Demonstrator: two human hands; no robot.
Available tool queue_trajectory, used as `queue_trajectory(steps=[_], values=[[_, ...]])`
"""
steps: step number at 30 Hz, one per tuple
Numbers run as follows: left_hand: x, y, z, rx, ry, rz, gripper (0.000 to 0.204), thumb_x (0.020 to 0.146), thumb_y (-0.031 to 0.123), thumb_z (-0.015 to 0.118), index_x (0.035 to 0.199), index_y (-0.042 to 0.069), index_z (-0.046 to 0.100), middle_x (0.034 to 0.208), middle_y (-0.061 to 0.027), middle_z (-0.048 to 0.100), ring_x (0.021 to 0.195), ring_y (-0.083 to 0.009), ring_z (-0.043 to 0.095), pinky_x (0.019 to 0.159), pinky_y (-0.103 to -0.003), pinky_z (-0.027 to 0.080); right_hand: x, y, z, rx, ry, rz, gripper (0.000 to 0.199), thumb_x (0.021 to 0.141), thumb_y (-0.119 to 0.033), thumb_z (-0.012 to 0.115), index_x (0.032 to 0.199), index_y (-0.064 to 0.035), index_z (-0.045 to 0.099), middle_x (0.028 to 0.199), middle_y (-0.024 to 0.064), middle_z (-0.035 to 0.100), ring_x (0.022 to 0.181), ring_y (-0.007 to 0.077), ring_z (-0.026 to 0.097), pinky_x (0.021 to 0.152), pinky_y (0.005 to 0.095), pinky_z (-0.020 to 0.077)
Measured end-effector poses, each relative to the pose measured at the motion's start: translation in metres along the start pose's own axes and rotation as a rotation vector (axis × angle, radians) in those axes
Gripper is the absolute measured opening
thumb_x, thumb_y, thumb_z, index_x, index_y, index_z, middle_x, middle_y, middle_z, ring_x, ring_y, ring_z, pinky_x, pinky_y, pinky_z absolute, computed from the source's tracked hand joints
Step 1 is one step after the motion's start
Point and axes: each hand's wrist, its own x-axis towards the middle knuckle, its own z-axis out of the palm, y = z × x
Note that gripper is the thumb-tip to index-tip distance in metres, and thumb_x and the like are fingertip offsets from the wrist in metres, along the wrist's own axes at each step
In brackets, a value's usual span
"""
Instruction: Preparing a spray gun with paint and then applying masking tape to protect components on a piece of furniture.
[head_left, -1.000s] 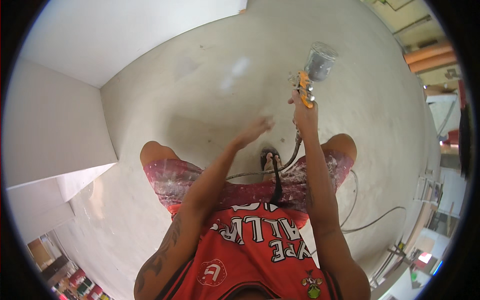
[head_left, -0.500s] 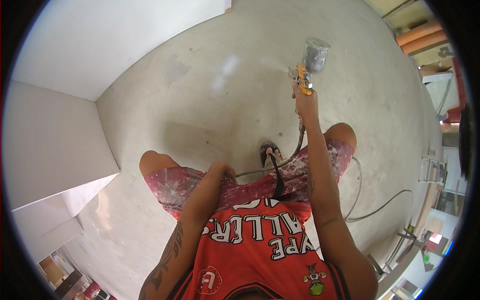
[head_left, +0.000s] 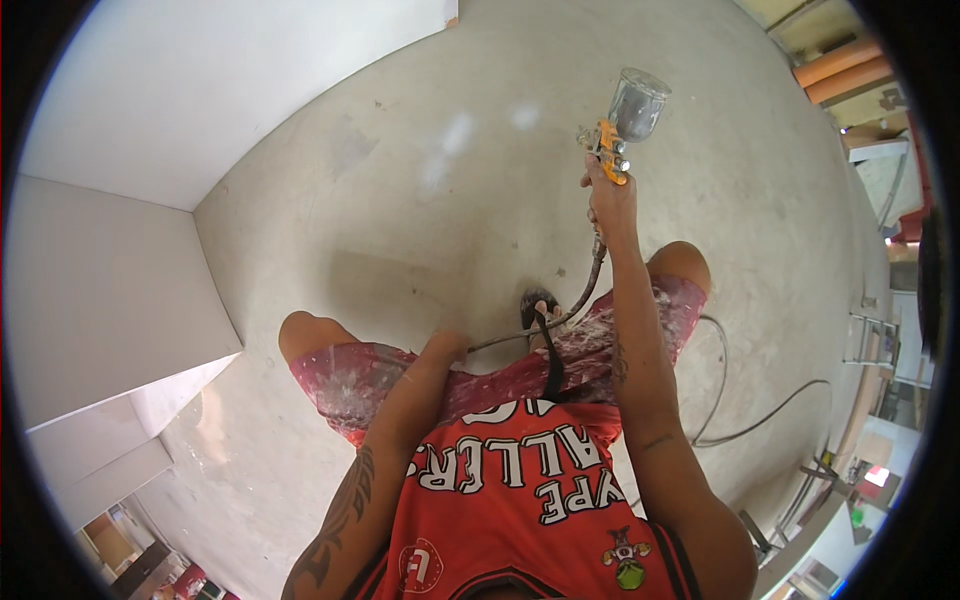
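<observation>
Two hands are at work, mine, and they sit far apart. My right hand (head_left: pixel 612 205) is stretched out in front of me with the arm nearly straight, wrapped tight around the grip of a spray gun (head_left: pixel 612 150) that has an orange body and points away from me over the concrete floor (head_left: pixel 400 200). On top of the gun stands a clear cup (head_left: pixel 637 103), upright and slightly tilted; it looks cloudy, and I cannot tell how much is in it. A grey hose (head_left: pixel 585 290) hangs from the bottom of the grip and curves back toward my knees. My left hand (head_left: pixel 445 348) is pulled in low, forearm bent across my thigh, and it rests at the hose where it passes my paint-spattered shorts (head_left: pixel 350 380); the fingers are turned away from view, so I cannot tell whether they are curled around the hose or only lying against it. More hose loops on the floor to my right. White panels (head_left: pixel 150 120) stand to my left, well clear of the gun.
</observation>
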Motion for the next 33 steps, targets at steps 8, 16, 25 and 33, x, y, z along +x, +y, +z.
queue_trajectory(steps=[8, 16, 25, 33], values=[[-0.009, -0.02, -0.008, -0.108, 0.059, -0.002, 0.035, 0.079, 0.028, 0.079, 0.109, 0.011, 0.078, 0.112, -0.0174, 0.075, 0.105, -0.0355, 0.071, 0.088, -0.049, 0.056, 0.0, 0.002, -0.005, 0.138, -0.03, -0.057, 0.036, 0.1, -0.035, 0.065, 0.097, 0.0007, 0.068, 0.081, 0.0057, 0.07, 0.039, 0.0059, 0.039, 0.036, 0.027, 0.0343], [-0.084, 0.034, -0.172, -1.199, 0.944, 0.382, 0.038, 0.102, 0.032, 0.062, 0.122, 0.0, 0.068, 0.104, -0.0055, 0.071, 0.091, -0.015, 0.065, 0.087, -0.033, 0.052, -0.023, -0.009, -0.001, 0.202, -0.164, 0.0, 0.037, 0.099, -0.036, 0.065, 0.092, -0.0012, 0.073, 0.058, -0.0011, 0.05, 0.041, 0.0106, 0.044, 0.043, 0.0292, 0.0367], [-0.166, 0.18, -0.317, -0.694, 1.507, 0.781, 0.025, 0.097, 0.005, 0.067, 0.121, 0.006, 0.071, 0.106, -0.0086, 0.064, 0.095, -0.0207, 0.065, 0.085, -0.034, 0.054, -0.014, 0.018, 0.004, 0.223, -0.156, -0.212, 0.02, 0.095, -0.013, 0.059, 0.097, 0.005, 0.068, 0.072, 0.0093, 0.063, 0.062, 0.0187, 0.061, 0.058, 0.0366, 0.0491], [-0.159, 0.174, -0.329, -0.515, 1.51, 0.783, 0.02, 0.089, 0.002, 0.071, 0.108, 0.007, 0.077, 0.101, -0.01, 0.064, 0.094, -0.0267, 0.066, 0.082, -0.038, 0.055, 0.0, 0.039, 0.007, 0.17, -0.098, -0.192, 0.021, 0.097, -0.014, 0.06, 0.096, 0.0074, 0.061, 0.077, 0.0123, 0.067, 0.073, 0.0175, 0.064, 0.065, 0.0361, 0.0509]])
